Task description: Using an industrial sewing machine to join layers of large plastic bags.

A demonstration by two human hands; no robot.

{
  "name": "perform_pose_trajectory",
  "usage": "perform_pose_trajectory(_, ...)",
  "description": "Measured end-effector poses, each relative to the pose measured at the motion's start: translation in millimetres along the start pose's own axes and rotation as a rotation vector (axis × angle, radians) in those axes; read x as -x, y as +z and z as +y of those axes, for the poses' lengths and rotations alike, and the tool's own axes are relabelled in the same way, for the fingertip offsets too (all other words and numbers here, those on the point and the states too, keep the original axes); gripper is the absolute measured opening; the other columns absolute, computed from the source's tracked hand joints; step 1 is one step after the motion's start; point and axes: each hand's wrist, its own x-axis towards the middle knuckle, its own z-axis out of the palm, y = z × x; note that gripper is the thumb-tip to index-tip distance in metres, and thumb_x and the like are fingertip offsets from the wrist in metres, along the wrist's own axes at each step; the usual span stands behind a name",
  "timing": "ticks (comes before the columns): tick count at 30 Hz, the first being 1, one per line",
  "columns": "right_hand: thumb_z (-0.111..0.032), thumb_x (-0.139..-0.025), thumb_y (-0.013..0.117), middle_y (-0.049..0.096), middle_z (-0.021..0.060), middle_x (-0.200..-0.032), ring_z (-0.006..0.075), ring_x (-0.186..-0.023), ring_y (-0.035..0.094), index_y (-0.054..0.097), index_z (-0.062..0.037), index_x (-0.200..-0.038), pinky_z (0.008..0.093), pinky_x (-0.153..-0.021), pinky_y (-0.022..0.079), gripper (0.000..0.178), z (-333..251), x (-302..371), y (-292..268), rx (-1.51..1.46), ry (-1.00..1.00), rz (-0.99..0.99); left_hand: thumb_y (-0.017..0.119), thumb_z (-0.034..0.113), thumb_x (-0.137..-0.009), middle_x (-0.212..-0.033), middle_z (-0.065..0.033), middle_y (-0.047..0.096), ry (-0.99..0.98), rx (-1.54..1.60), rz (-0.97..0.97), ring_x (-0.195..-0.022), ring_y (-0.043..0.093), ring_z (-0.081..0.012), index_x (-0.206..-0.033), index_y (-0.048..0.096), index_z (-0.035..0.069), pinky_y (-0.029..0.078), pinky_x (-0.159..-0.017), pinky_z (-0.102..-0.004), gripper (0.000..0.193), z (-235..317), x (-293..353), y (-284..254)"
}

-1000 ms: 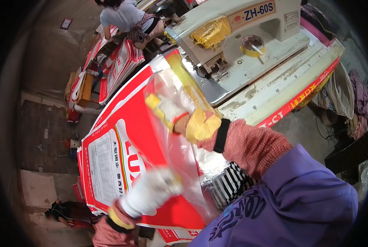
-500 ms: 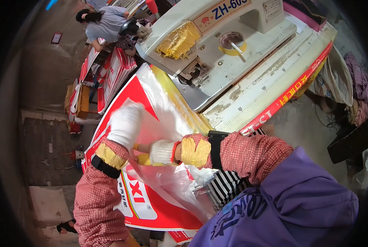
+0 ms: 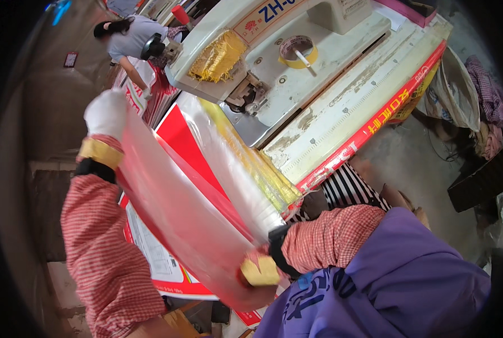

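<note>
Plastic sheet [image 3: 178, 194], see-through w/ red tint, is stretched slantwise btwn my hands, above the sack. My L hand [image 3: 105, 114], white glove, is closed on the sheet's far end, upper left. My R hand [image 3: 248, 275], lower & nr my body, is blurred & mostly hidden by plastic, so can't tell if it's gripping. Red/wht sack [image 3: 179, 134] lies under the sheet, printed panel showing lower left. Along its R side: shiny clear plastic w/ yellow strip [image 3: 246, 155], running up beside the sewing machine [image 3: 341, 62]. Machine's off-wht; yellow cloth [image 3: 219, 56] on its head, tape roll [image 3: 312, 55] w/ white stick on its bed. Co-worker [image 3: 141, 38], grey top, upper left, one arm reaching to sack pile [image 3: 141, 104]. Blk/wht striped cloth [image 3: 353, 188] nr my R sleeve [image 3: 333, 234]. Pale bag [image 3: 455, 93] & checked cloth [image 3: 486, 93] far right.
</note>
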Motion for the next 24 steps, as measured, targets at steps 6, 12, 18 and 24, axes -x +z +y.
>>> perform_pose_trajectory(6,-0.023,-0.071,0.059,0.061,0.0079,-0.066,0.029,-0.06,0.06,0.063,-0.0058,-0.072,0.0393,-0.054,0.051,0.017,106,-60,14,0.291,0.711,0.512,0.045,0.018,-0.082,-0.092,-0.0156,0.063,-0.08,0.102,-0.065,-0.09,0.06,-0.031,-0.092,0.061,0.008,0.048,-0.076,-0.0401,0.021,-28,6,-48)
perform_pose_trajectory(12,-0.03,-0.074,0.06,0.064,0.0134,-0.08,0.029,-0.083,0.063,0.062,-0.0022,-0.098,0.0427,-0.067,0.05,0.036,232,-203,-50,-0.27,-1.299,-0.468,0.041,0.019,-0.087,-0.092,-0.0146,0.062,-0.077,-0.039,-0.116,-0.088,0.06,-0.0317,-0.094,0.056,0.006,0.048,-0.073,-0.0421,0.021,-51,33,-51)
perform_pose_trajectory(18,-0.027,-0.075,0.065,0.063,0.0124,-0.086,0.0277,-0.08,0.062,0.045,-0.0077,-0.124,0.0414,-0.065,0.049,0.056,197,-201,-65,-1.123,-0.887,-0.217,0.041,0.02,-0.087,-0.094,-0.0142,0.062,-0.052,-0.025,-0.128,-0.09,0.06,-0.0311,-0.095,0.056,0.007,0.048,-0.074,-0.0413,0.022,-27,34,-64)
perform_pose_trajectory(24,-0.012,-0.074,0.062,0.063,0.0093,-0.085,0.0191,-0.07,0.061,0.042,-0.0071,-0.126,0.0318,-0.06,0.049,0.056,190,-155,-70,-1.852,-1.083,-0.23,0.04,0.02,-0.088,-0.096,-0.0135,0.062,-0.069,-0.038,-0.122,-0.09,0.059,-0.0307,-0.099,0.056,0.008,0.048,-0.075,-0.0406,0.023,-38,37,-51)
